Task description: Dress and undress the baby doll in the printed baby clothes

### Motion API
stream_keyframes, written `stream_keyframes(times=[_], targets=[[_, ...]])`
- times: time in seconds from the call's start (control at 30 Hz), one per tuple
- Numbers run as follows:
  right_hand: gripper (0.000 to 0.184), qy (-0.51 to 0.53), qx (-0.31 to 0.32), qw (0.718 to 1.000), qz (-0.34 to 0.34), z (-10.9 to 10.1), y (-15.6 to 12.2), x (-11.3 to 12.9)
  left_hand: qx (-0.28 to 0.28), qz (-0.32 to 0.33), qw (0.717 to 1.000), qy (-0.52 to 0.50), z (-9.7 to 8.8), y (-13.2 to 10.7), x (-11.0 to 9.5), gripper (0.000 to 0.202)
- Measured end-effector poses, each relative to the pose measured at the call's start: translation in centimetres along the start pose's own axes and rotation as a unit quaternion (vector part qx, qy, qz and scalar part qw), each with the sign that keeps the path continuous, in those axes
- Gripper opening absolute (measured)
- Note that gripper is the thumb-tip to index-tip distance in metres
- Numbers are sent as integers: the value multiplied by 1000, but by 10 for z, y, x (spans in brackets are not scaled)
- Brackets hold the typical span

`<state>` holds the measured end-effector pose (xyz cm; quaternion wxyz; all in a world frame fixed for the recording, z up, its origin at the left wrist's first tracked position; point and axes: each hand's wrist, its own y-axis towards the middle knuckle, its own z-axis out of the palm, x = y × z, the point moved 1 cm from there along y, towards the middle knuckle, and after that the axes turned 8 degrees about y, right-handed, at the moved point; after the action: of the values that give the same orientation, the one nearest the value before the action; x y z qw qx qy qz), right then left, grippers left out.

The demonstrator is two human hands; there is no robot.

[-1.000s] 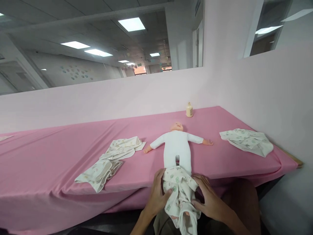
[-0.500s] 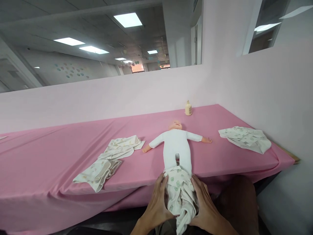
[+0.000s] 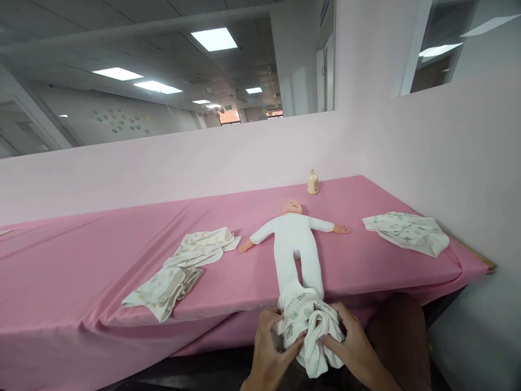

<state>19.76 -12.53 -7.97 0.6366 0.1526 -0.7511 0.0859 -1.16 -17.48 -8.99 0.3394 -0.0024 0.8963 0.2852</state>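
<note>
A baby doll in a white body lies on its back on the pink-covered table, arms spread, head toward the wall. Its lower legs reach the table's front edge and go into bunched white printed baby pants; the feet are hidden. My left hand grips the left side of the pants, thumb across the front. My right hand closes on the right side, its thumb pressed into the gathered cloth. The loose end of the cloth hangs below my fingers.
Folded printed baby clothes and another printed garment lie left of the doll. A further printed cloth rests at right. A cream pump bottle stands at the back by the wall.
Both hands have drawn the pants slightly down and right, and bunched them more. The doll's legs show longer and a bit further apart, and my thumbs have moved inward over the cloth.
</note>
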Motion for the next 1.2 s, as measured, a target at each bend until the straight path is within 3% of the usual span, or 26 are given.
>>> stream_keyframes(times=[0.2, 0.27, 0.43, 0.57, 0.67, 0.8, 0.87, 0.97, 1.07, 1.2], targets=[[10, 53, 27, 997, 40, 0, -5, 8, 15, -180, 977, -110, 4, -11, -18, 53], [8, 54, 37, 997, 45, -2, -6, 11, 47, -214, 964, -152, 5, -11, -24, 53], [24, 23, 107, 993, 52, -19, -9, 25, 199, -208, 932, -219, -8, 0, -26, 46], [38, -45, 167, 984, 47, -43, -13, 40, 353, -197, 890, -212, -46, 16, -24, 47], [47, -94, 222, 970, 15, -62, -16, 57, 434, -142, 875, -162, -85, 34, -31, 48], [50, -98, 271, 955, -70, -85, -19, 90, 527, -16, 847, -71, -130, 66, -50, 53], [45, -98, 262, 956, -88, -96, -17, 108, 535, 45, 841, -68, -145, 82, -63, 56], [25, -139, 237, 957, -89, -102, -10, 131, 481, 83, 871, -56, -158, 99, -85, 39], [19, -167, 256, 944, -126, -86, -4, 142, 452, 117, 884, -29, -157, 103, -107, 19], [32, -109, 344, 903, -233, -37, -4, 130, 485, 218, 846, -25, -149, 95, -129, 21]])
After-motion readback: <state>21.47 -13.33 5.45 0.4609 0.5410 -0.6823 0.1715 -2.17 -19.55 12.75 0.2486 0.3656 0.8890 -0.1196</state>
